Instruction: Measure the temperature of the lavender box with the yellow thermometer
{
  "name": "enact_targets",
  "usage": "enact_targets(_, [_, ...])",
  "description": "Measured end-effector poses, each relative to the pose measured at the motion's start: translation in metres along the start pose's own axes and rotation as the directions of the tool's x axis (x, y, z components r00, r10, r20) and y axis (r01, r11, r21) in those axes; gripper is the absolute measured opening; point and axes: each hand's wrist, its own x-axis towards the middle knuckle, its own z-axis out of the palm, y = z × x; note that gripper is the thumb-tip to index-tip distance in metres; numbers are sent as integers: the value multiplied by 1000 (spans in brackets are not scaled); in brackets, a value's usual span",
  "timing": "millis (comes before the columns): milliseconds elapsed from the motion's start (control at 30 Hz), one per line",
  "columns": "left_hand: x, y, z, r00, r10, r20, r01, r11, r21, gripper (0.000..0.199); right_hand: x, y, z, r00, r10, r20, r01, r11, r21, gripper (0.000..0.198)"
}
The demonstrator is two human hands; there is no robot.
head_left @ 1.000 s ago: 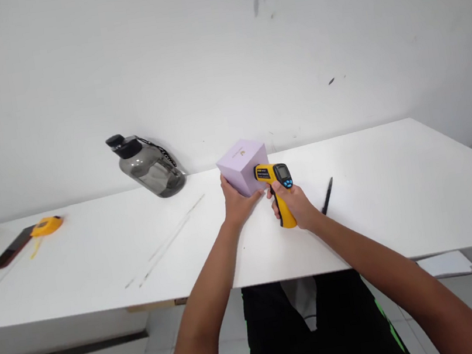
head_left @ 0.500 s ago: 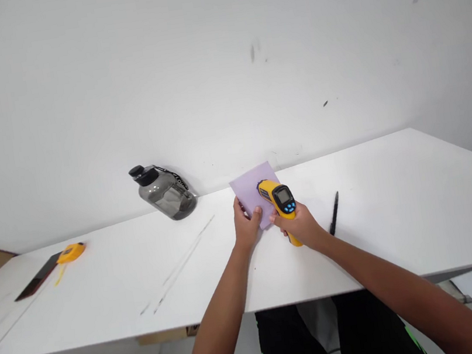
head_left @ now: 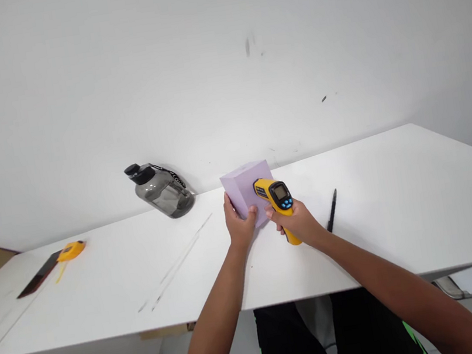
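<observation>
Both forearms reached forward from the lower edge of the head view and met near the table's middle. Left hand [head_left: 238, 228] was wrapped around the near left corner of the pale lilac cardboard box [head_left: 245, 189], fingers up its left face and thumb across the front, holding it tipped up off the flat white table [head_left: 399, 200]. Right hand [head_left: 299, 225] was clenched on the grip of the yellow and black pistol-shaped infrared thermometer [head_left: 275, 195], wrist bent so its display faced the camera and its nozzle pointed toward 10 o'clock. The nozzle touched, or all but touched, the box's right front face; which of the two could not be told. The box sat at 12 o'clock from the left hand and at 10 o'clock from the right.

A slim black pen [head_left: 331, 210] lay on the table at 3 o'clock, just beside the right wrist. A smoky grey plastic water jug with a black cap [head_left: 159, 189] leaned at 10 o'clock, well apart.
</observation>
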Motion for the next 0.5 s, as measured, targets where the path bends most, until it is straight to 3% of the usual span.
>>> enact_targets(367, [2,1,0,1000,-20,-13,19,995,-96,94,3,-11,-4,996,84,35,-87,990,115,38])
enact_targets(500, [6,-3,5,982,-178,-66,154,951,-270,91,5,-12,-8,993,121,-10,-119,985,129,43])
